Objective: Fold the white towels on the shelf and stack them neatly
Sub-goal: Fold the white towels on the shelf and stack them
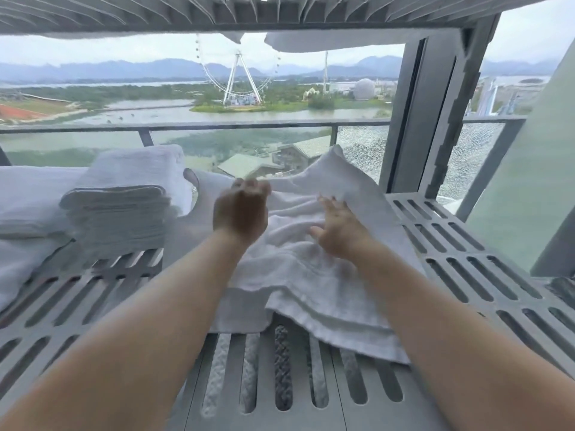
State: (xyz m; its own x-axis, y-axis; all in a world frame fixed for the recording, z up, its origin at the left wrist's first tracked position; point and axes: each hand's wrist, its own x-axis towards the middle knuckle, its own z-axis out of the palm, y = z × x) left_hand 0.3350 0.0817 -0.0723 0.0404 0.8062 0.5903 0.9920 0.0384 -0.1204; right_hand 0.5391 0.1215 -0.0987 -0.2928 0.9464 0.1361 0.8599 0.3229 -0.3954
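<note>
1. While one white towel [311, 275] lies half-worked on the slatted grey shelf [451, 244], I log it as the item in hand: rumpled, partly doubled, its near hem hanging over the slots towards me and its far right corner standing up off the surface.

2. Left hand [241, 209]: curled, fingertips closed on the towel's far edge, seemingly pinching a fold of cloth. The picture is blurred there, so I read the pinch as likely, not certain.

3. Right hand [337, 230]: fingers spread, palm down, resting on the middle of the towel as though smoothing or pinning it.

4. Stack of folded towels [121, 213]: on the same shelf, left of the working towel and just beside it; several layers, edges fairly even. Behind it sits a thicker folded towel [140, 163], and further white cloth lies at the far left.

5. Step, as I judge it: a fold is being formed on this towel; it is not yet a tidy rectangle and not yet on the stack.

6. Next move, as I judge it: carry the pinched edge over to meet the opposite edge, align the corners, flatten the creases with the spread hand, then lift the result onto the stack with edges matched.

7. Background: balcony railing [217, 127] beyond the shelf.
</note>
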